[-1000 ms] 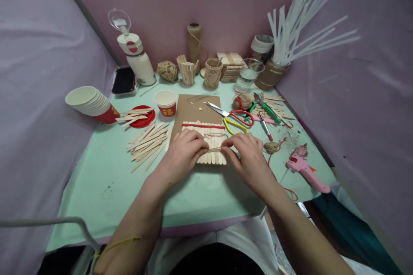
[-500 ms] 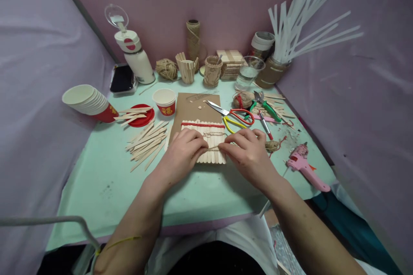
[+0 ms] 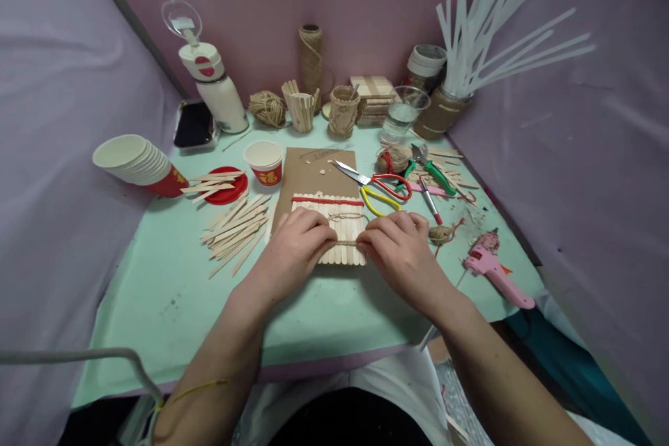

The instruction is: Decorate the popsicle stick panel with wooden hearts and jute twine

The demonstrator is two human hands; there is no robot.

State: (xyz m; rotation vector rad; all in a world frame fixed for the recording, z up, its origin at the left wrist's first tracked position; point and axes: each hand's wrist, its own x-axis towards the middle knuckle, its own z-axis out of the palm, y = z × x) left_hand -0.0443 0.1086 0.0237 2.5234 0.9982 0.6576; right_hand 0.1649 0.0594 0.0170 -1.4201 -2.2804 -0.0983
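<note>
A panel of craft sticks laid side by side rests on the lower part of a brown cardboard sheet. Red cord runs across the panel's upper end. Between my hands a length of twine stretches straight across the sticks. My left hand pinches its left end, and my right hand pinches the other at the panel's right edge. A thin loose strand lies on the sticks just above. Fingers hide both sides of the panel.
Open scissors lie beyond my right hand, near green-handled pliers and a pen. A pink glue gun lies at right. Loose sticks, a paper cup and stacked cups stand left.
The twine looks straighter and flatter against the sticks, and my right hand has shifted very slightly right. The whole view has tilted a little.
</note>
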